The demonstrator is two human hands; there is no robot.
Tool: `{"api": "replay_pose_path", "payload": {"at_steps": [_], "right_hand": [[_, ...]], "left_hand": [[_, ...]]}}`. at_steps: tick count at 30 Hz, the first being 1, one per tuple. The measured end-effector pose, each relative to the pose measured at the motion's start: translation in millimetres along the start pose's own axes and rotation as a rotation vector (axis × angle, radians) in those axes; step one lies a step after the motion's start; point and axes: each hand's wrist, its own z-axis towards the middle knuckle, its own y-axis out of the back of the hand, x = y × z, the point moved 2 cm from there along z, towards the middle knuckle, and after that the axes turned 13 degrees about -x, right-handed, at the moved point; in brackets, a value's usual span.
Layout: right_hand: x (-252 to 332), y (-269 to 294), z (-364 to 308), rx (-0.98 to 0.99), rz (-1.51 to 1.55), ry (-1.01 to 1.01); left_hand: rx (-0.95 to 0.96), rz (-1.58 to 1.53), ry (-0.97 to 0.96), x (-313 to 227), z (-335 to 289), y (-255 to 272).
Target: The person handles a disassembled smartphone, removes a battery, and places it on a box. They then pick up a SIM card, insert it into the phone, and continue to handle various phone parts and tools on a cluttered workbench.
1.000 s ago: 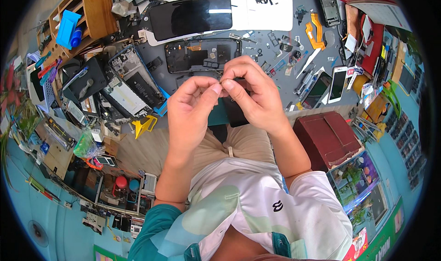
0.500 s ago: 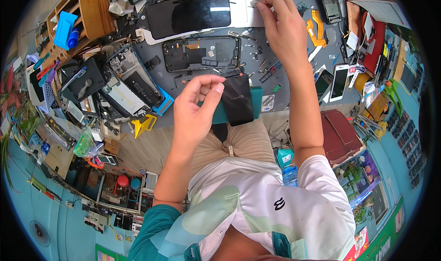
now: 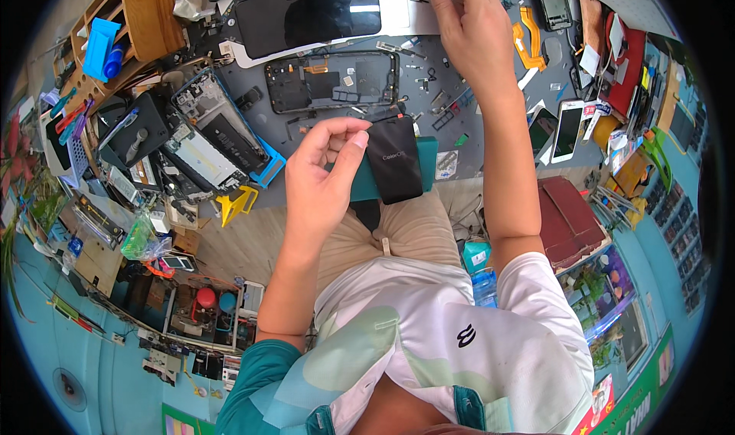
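Observation:
My left hand is closed in a pinch, thumb and forefinger at the upper left corner of a thin black phone-sized panel. The panel has pale lettering on its face and an orange bit at its top edge. It overlaps a teal block at the front edge of the workbench. Over the far side of the bench, my right hand has its thumb and fingers drawn together by small dark parts at the picture's top edge. What lies between those fingertips is hidden.
A large black phone screen lies at the back on a white surface, with an opened phone frame before it. Stripped phones and a yellow bracket crowd the left. Orange flex cables and a white phone lie right.
The whole view has shifted slightly, with the bench sitting a little higher and further left. My right hand has moved slightly farther away. My left hand stays at the panel's corner.

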Motion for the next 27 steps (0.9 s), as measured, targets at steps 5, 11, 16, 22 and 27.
{"api": "replay_pose_path", "payload": {"at_steps": [5,11,16,22,27], "right_hand": [[-0.8,5.9,-13.3,-0.008,0.232,-0.089],[21.8,32.3,-79.1,0.183,0.497,-0.049],[41.9,50.1,-139.9,0.307,0.62,-0.269],[44.9,56.3,-175.7,0.395,0.705,-0.42],[54.2,56.8,-197.5,0.432,0.642,-0.478]], "left_hand": [[-0.009,0.023,-0.015,-0.9,-2.0,-2.2],[0.021,0.011,0.046,-0.2,-7.9,-5.8],[0.109,-0.159,0.142,18.9,-24.1,-5.8],[0.117,-0.118,0.21,39.5,-41.3,6.1],[0.075,-0.082,0.221,50.7,-54.4,14.6]]}}
